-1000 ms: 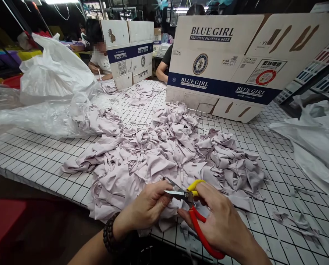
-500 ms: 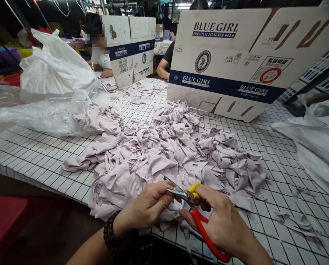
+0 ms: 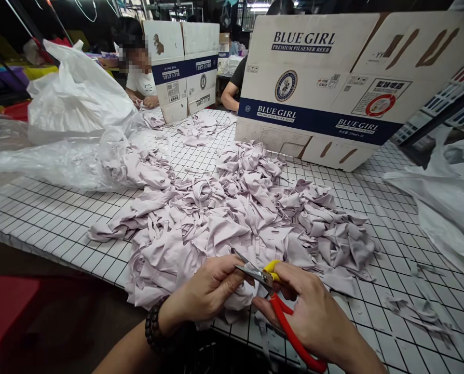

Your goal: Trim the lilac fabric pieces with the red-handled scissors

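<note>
My right hand [image 3: 313, 311] grips small snips [image 3: 273, 293] with a red and yellow handle, the short metal blades apart and pointing left. My left hand [image 3: 208, 288], with a dark bead bracelet on the wrist, is closed on a pale lilac fabric piece [image 3: 237, 301] right at the blade tips. Both hands hover over the near edge of a white gridded table [image 3: 53, 223]. A wide heap of the same lilac fabric pieces [image 3: 240, 218] spreads just beyond them.
A large Blue Girl beer carton [image 3: 333, 88] stands at the back right, a second carton [image 3: 185, 67] further back. Clear and white plastic bags [image 3: 72, 119] lie left, another white bag [image 3: 446, 202] right. Fabric trimmings [image 3: 414, 311] lie near the right edge. Two people sit behind the cartons.
Almost nothing differs. My hands and the snips have stayed in place over the same fabric piece, and the camera view has shifted only slightly.
</note>
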The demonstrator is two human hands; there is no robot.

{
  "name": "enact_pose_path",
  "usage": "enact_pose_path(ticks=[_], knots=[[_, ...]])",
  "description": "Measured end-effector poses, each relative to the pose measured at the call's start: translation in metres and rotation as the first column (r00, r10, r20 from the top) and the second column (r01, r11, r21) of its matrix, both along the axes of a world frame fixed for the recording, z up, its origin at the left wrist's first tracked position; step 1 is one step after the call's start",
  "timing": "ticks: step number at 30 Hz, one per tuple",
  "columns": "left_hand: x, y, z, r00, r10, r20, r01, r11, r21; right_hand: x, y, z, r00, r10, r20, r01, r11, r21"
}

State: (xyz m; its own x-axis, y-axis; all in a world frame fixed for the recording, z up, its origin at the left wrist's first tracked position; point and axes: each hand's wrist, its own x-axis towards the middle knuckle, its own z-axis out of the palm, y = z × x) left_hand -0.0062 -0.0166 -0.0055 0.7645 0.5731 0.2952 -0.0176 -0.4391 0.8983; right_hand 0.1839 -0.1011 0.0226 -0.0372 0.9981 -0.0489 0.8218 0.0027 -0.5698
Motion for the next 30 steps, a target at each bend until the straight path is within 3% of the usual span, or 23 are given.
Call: enact_pose_path(ticks=[14,17,19,21,24,26,30], knots=[[-0.004,0.0,0.002,0.999,-0.01,-0.041,0.009,0.999,-0.036,0.004,0.0,-0.01,1.0,0.009,0.008,-0.009,0.997,0.083],[-0.004,0.0,0.004,0.998,-0.004,-0.064,0.0,0.998,-0.066,0.004,0.0,-0.015,0.999,-0.003,-0.039,0.007,0.995,0.1],[-0.004,0.001,0.005,0.998,0.0,-0.056,-0.006,0.994,-0.107,0.007,0.002,-0.02,0.989,-0.018,-0.147,0.021,1.0,0.021],[-0.004,0.001,0.006,1.0,0.004,-0.024,-0.007,0.989,-0.147,0.013,0.005,-0.025,0.928,-0.109,-0.355,0.077,0.992,-0.103],[-0.002,0.002,0.005,0.999,0.009,0.033,-0.002,0.979,-0.206,0.023,0.01,-0.033,0.729,-0.247,-0.639,0.152,0.968,-0.201],[-0.001,0.002,0.004,0.998,0.009,0.057,0.005,0.97,-0.242,0.023,0.013,-0.04,0.665,-0.267,-0.698,0.134,0.962,-0.239],[-0.003,0.003,0.0,0.993,0.032,0.115,0.003,0.956,-0.294,0.006,0.021,-0.061,0.629,-0.269,-0.73,0.017,0.942,-0.334]])
